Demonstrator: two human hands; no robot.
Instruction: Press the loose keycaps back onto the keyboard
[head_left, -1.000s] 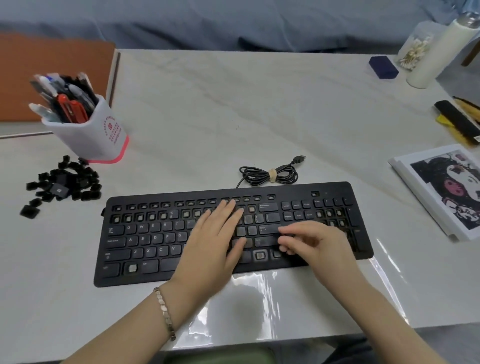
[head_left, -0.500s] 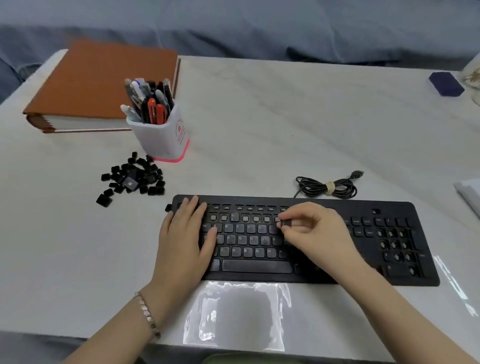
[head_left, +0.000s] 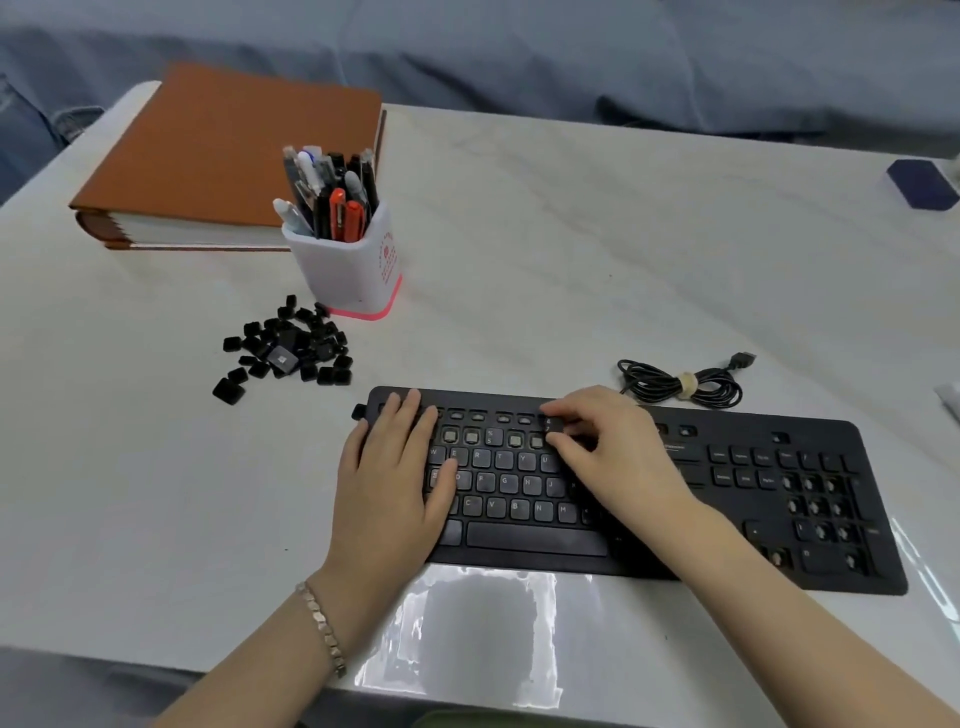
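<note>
One keycap sat pinched between the thumb and forefinger of the right hand, at the number row of the keyboard. A second before, both hands had worked further right along the board; the left hand now lay flat, fingers straight, steadying the left end. Judgement: this cap was aligned over its seat and awaited pressing. Several sockets just left of the right hand stood bare, showing pale square centres. The loose keycaps, small, square, matt black plastic, lay heaped beyond the left hand, well apart from it.
</note>
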